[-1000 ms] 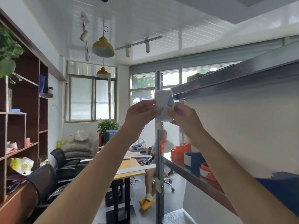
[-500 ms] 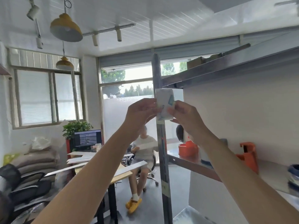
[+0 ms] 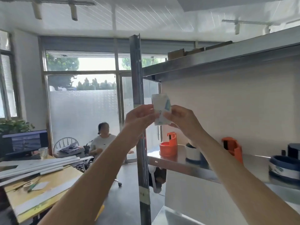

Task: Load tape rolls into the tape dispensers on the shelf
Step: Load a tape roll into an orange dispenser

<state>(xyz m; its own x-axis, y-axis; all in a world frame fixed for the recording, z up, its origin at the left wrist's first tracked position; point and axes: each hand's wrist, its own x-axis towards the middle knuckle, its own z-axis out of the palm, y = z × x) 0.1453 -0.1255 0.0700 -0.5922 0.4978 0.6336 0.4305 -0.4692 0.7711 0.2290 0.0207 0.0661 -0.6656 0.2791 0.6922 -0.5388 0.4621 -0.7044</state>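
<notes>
A white tape roll [image 3: 161, 106] with blue-green print is held up edge-on in front of the shelf post. My left hand [image 3: 139, 116] pinches its left side and my right hand [image 3: 181, 118] pinches its right side. Below on the metal shelf [image 3: 170, 161] stand an orange dispenser [image 3: 168, 146], a second orange dispenser [image 3: 232, 147] and a dark blue dispenser [image 3: 285, 168] with a roll in it. A white and dark blue dispenser [image 3: 193, 153] is partly hidden behind my right forearm.
The grey steel shelf post [image 3: 139, 95] rises just behind my hands. An upper shelf [image 3: 211, 60] carries cardboard boxes. A person sits at the back by the window. A yellow table [image 3: 40, 184] with metal strips and a monitor stands at the left.
The view has swung right, bringing more of the shelf and its dispensers into sight. Both hands keep hold of the roll, now a little lower in the frame.
</notes>
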